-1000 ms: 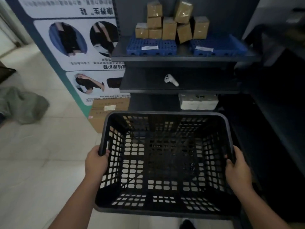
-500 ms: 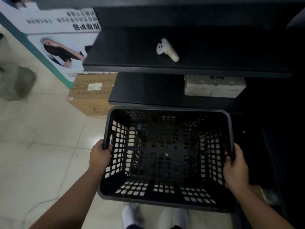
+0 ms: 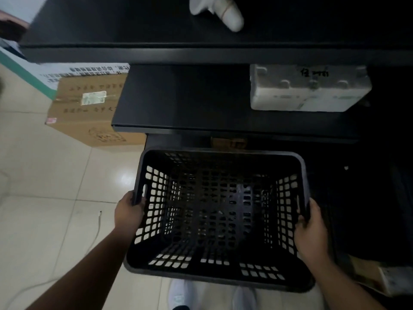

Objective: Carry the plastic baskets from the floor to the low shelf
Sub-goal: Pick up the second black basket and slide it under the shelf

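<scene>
Over the last second I had stepped closer and lowered the black basket (image 3: 220, 211), both hands (image 3: 128, 212) (image 3: 310, 229) clamped on its side rims at lower centre, its far edge nearing the low shelf (image 3: 178, 101).

This looks like a stockroom or the back of a small shop. Dark metal shelves (image 3: 201, 54) stand in tiers against the wall, holding loose goods: a white wrapped pack (image 3: 308, 90) with handwriting on it, and a white controller (image 3: 221, 10) on the tier above. A labelled cardboard carton (image 3: 89, 113) sits on the pale tiled floor (image 3: 44, 186) beside the shelving, with a printed poster (image 3: 67, 72) leaning behind it.
</scene>
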Demonstrator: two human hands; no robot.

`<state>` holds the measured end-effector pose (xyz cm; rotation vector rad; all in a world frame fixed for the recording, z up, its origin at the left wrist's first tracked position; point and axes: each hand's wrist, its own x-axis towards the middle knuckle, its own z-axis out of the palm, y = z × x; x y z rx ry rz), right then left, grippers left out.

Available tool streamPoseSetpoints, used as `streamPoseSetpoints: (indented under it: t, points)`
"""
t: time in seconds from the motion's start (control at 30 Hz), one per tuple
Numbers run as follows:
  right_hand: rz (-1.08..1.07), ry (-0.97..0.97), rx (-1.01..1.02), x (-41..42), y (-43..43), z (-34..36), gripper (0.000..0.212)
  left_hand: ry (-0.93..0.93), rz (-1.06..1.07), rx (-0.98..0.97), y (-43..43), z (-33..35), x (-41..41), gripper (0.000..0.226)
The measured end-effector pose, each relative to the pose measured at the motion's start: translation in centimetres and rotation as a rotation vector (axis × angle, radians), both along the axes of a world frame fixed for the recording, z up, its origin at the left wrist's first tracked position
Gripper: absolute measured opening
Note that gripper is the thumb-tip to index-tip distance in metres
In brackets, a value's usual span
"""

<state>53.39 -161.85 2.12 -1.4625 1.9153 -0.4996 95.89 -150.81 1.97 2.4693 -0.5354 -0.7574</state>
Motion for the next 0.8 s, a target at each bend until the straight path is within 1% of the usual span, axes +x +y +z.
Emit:
streamPoseSetpoints:
  t: [0.17,0.33,0.5,0.7,0.8]
  points:
    - [-0.038,0.013,0.031,0.0,-0.9,-1.6,0.055,-0.072,-0.050,0.029,-1.8,-0.7,-0.2,0.004]
    - [-0.035,0.039,0.089,-0.4,-0.7,-2.0,0.057,-0.037,-0.028,0.021,-1.2,-1.3,-0.4,0.006]
    - [-0.023,0.078,0.095,-0.4,-0.2,-2.0,0.057,-0.032,-0.015,0.032,-0.8,-1.5,-0.3,0.006]
    - [-0.029,0.094,0.088,-0.1,0.1,-1.7,0.057,-0.077,-0.035,0.070,-1.0,-1.5,0.2,0.004]
    - [-0.032,0.099,0.104,0.1,0.9,-1.6,0.058,-0.054,-0.018,0.052,-0.5,-1.6,0.2,0.005]
